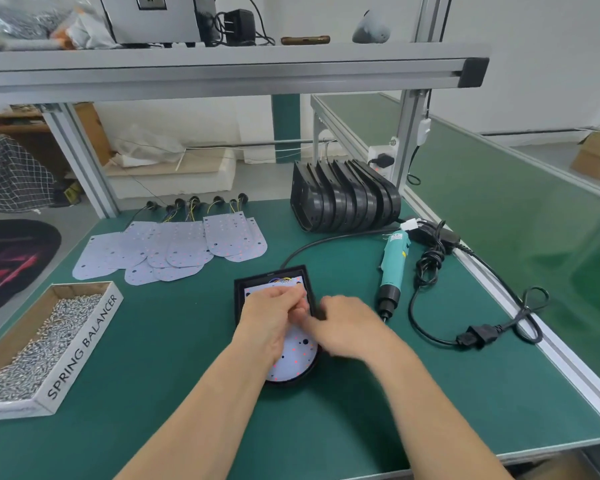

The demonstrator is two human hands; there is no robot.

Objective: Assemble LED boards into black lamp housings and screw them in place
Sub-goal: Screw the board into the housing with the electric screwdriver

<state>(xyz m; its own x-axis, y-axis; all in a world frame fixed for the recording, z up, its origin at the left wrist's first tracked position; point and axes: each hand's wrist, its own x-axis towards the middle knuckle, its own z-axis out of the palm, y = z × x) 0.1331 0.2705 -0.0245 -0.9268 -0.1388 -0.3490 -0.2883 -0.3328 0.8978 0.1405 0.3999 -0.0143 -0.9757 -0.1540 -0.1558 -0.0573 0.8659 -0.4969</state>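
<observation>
- The black lamp housing (239, 299) lies flat on the green mat (187, 358), near the middle of the bench and just in front of the person.
- An LED board (291, 362), white with red dots and dark holes, sits inside the housing. Coloured wires show at its far end.
- The left hand (274, 317) is over the far half of the board, knuckles up and fingers bunched and curled downward. Whether they pinch anything or only press on the board cannot be told.
- The right hand (347, 327) is beside it at the housing's right edge, blurred. Its fingers reach toward the left hand, and their grip cannot be made out.
- A teal electric screwdriver (392, 271) lies on the mat just right of the housing, with its bit toward the person.
- Its black cable (430, 327) loops across the mat to a plug further right.
- A row of empty black housings (343, 199) stands on edge at the far right of the mat.
- Spare LED boards (174, 247) are spread out and overlapping at the far left, their wired ends pointing away.
- A cardboard tray (84, 344) marked SPRING BALANCER sits at the near left, filled with silver screws (42, 341).
</observation>
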